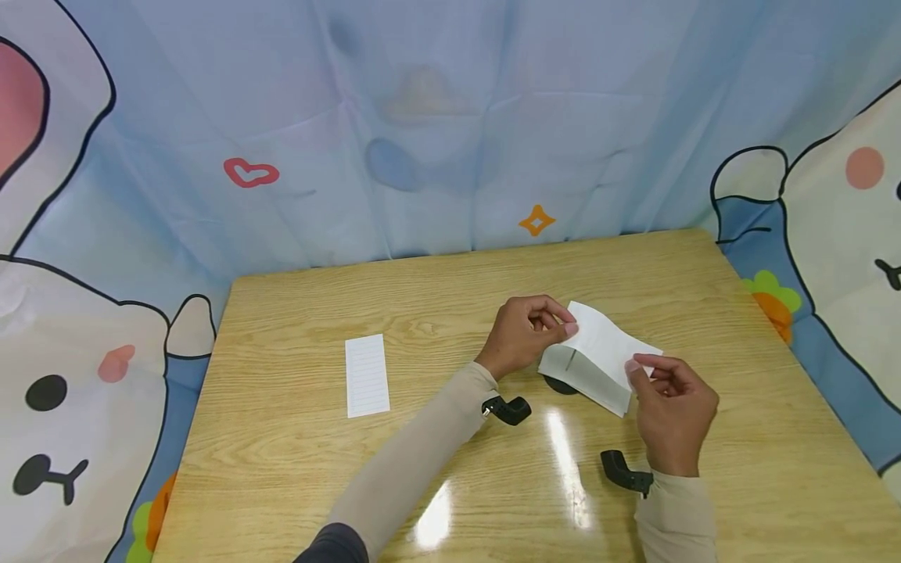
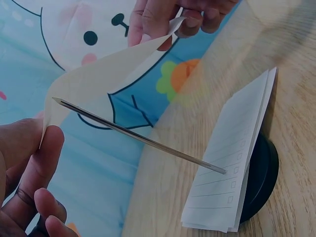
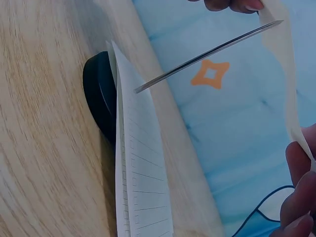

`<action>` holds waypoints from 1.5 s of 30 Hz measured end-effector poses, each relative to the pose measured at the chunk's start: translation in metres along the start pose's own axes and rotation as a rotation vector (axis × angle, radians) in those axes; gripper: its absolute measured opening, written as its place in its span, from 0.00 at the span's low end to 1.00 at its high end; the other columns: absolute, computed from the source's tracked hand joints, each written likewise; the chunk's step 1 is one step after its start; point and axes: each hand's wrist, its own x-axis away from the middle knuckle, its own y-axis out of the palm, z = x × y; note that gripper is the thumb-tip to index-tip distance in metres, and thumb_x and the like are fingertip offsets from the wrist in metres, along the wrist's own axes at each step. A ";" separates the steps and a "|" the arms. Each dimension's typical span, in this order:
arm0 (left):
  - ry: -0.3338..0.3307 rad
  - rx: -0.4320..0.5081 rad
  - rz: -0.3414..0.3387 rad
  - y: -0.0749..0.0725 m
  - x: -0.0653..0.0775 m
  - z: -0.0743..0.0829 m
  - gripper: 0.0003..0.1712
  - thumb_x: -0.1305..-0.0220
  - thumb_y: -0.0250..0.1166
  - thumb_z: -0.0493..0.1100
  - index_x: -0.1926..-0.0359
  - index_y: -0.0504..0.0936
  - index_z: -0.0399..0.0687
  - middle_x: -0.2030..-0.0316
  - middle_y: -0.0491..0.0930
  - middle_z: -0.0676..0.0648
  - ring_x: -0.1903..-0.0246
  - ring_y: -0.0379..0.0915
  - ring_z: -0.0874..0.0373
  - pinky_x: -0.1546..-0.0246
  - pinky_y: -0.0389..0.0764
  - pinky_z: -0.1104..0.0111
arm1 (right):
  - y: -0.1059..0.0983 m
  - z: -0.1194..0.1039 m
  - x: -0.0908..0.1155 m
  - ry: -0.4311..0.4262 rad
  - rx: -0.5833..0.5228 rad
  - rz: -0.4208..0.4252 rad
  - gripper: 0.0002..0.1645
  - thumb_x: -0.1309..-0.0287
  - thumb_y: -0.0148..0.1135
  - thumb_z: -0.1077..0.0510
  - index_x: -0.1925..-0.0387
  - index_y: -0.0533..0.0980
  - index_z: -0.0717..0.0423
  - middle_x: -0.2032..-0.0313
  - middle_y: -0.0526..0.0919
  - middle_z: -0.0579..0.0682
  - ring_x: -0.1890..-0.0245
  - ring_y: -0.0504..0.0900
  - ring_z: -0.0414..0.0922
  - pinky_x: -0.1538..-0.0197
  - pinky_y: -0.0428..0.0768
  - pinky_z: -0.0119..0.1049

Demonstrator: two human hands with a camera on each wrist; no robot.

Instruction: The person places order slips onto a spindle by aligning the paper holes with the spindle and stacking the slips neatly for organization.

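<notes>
A bill spike with a black round base [image 1: 559, 385] and an upright metal rod [image 2: 143, 140] stands on the table. Several lined paper slips [image 2: 222, 163] are threaded low on the rod, resting at the base. Above them, both hands stretch a white paper slip [image 1: 611, 340] by its opposite ends. My left hand [image 1: 524, 332] pinches the far-left end between thumb and fingers. The near-right end is pinched by my right hand [image 1: 676, 407]. The rod's pointed tip [image 3: 277, 23] is at the underside of the held slip; I cannot tell whether it touches.
Another lined paper slip [image 1: 367, 375] lies flat on the wooden table [image 1: 281, 469], left of the left forearm. A patterned blue curtain [image 1: 450, 133] hangs behind the table and along its sides. Black wrist camera mounts [image 1: 508, 410] stick out from both wrists.
</notes>
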 end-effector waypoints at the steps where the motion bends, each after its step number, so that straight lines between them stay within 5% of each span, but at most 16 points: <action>1: 0.001 0.000 0.001 0.000 0.000 0.000 0.03 0.30 0.74 0.44 0.59 0.90 0.51 0.73 0.85 0.54 0.78 0.67 0.62 0.73 0.68 0.76 | 0.000 0.001 0.000 -0.004 -0.002 -0.004 0.10 0.43 0.76 0.69 0.59 0.87 0.71 0.77 0.82 0.38 0.82 0.71 0.35 0.77 0.68 0.22; 10: -0.004 0.000 0.007 0.000 0.001 0.001 0.03 0.31 0.75 0.44 0.59 0.90 0.52 0.73 0.86 0.52 0.79 0.66 0.64 0.74 0.67 0.75 | 0.003 0.005 0.000 -0.034 0.026 -0.027 0.08 0.41 0.75 0.69 0.59 0.88 0.69 0.77 0.81 0.37 0.82 0.71 0.34 0.78 0.68 0.23; 22: 0.004 -0.076 0.013 0.000 0.001 0.003 0.02 0.31 0.75 0.44 0.60 0.90 0.52 0.73 0.85 0.56 0.79 0.65 0.64 0.75 0.67 0.75 | 0.005 0.009 -0.004 -0.039 0.082 -0.052 0.09 0.41 0.76 0.66 0.59 0.89 0.66 0.79 0.79 0.35 0.82 0.72 0.32 0.78 0.69 0.23; 24: 0.007 -0.147 0.017 0.001 0.000 0.002 0.02 0.31 0.74 0.45 0.60 0.90 0.53 0.73 0.84 0.57 0.79 0.67 0.65 0.75 0.68 0.75 | 0.004 0.008 -0.004 -0.026 0.119 -0.052 0.08 0.40 0.76 0.64 0.59 0.90 0.63 0.79 0.79 0.35 0.81 0.72 0.33 0.78 0.69 0.24; 29: -0.018 -0.291 0.014 0.002 0.006 -0.018 0.02 0.30 0.74 0.47 0.60 0.90 0.56 0.74 0.84 0.59 0.78 0.74 0.68 0.73 0.71 0.75 | -0.001 0.012 -0.003 0.020 0.216 -0.054 0.08 0.40 0.77 0.60 0.59 0.90 0.59 0.80 0.78 0.36 0.80 0.72 0.34 0.76 0.69 0.25; 33: -0.068 -0.266 0.018 0.002 0.010 -0.038 0.02 0.32 0.75 0.46 0.61 0.91 0.55 0.75 0.85 0.58 0.78 0.74 0.70 0.73 0.70 0.76 | -0.002 0.019 -0.003 0.031 0.272 -0.094 0.10 0.40 0.79 0.58 0.58 0.90 0.58 0.77 0.80 0.35 0.77 0.75 0.34 0.73 0.71 0.24; 45: -0.137 -0.277 -0.014 0.004 0.012 -0.061 0.02 0.34 0.76 0.45 0.62 0.91 0.54 0.75 0.87 0.56 0.74 0.76 0.72 0.67 0.71 0.77 | -0.005 0.030 0.001 0.123 0.370 -0.162 0.11 0.41 0.80 0.55 0.58 0.91 0.56 0.74 0.79 0.34 0.76 0.75 0.32 0.69 0.72 0.24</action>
